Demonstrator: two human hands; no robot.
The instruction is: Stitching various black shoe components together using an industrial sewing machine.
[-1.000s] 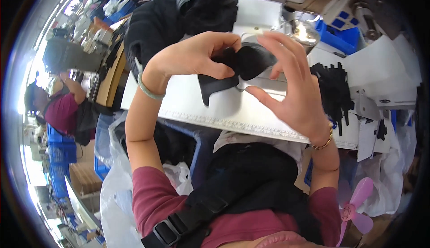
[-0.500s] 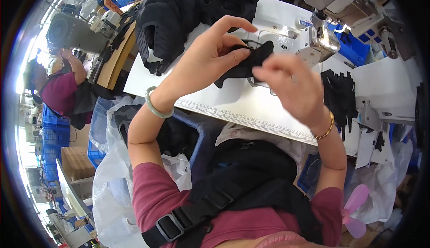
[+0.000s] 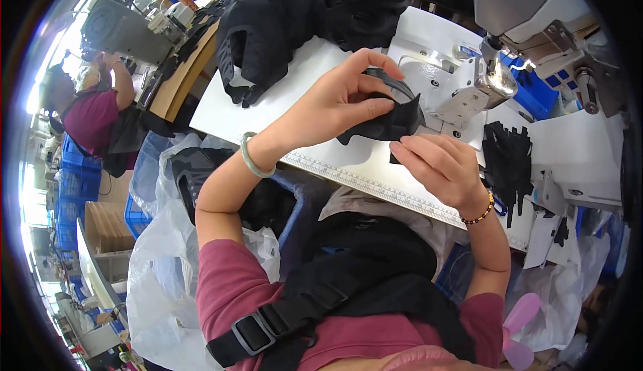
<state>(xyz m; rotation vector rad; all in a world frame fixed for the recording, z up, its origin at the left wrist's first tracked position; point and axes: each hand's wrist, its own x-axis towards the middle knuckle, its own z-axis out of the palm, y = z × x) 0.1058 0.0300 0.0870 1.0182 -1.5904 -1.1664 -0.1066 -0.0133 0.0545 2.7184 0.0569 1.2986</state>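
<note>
Item: black fabric piece (image 3: 382, 128), centre of the frame, raised over the white tabletop (image 3: 311, 149); folded, with a pointed corner upward.
Grip, left: my left hand (image 3: 333, 106) clasps it, thumb on the near face, the far fingers partly hidden behind.
Grip, right: my right hand (image 3: 445, 173), just right of centre, fingertips pinched on a small black tab (image 3: 394, 159); whether the tab joins the piece I cannot tell.
Handling, in my judgement: the cloth looks pliant, so firm left thumb pressure near the fold, edges matched before any pull, and light right fingertips to avoid skewing it.

Surface: sewing machine (image 3: 462, 96), upper right, metal parts just beyond my hands. Printed ruler strip (image 3: 375, 185) along the near edge. Two black padded items, one (image 3: 274, 19) upper left of centre, one (image 3: 365, 9) at top centre. Bundle of black strips (image 3: 507, 160), right.

Room: blue bin (image 3: 534, 96), upper right; clear plastic bag (image 3: 161, 264), lower left; pink fan (image 3: 522, 314), lower right; cardboard boxes (image 3: 104, 227), left. Co-worker (image 3: 90, 120) in a maroon top, far left, near a grey machine (image 3: 127, 29), upper left.
</note>
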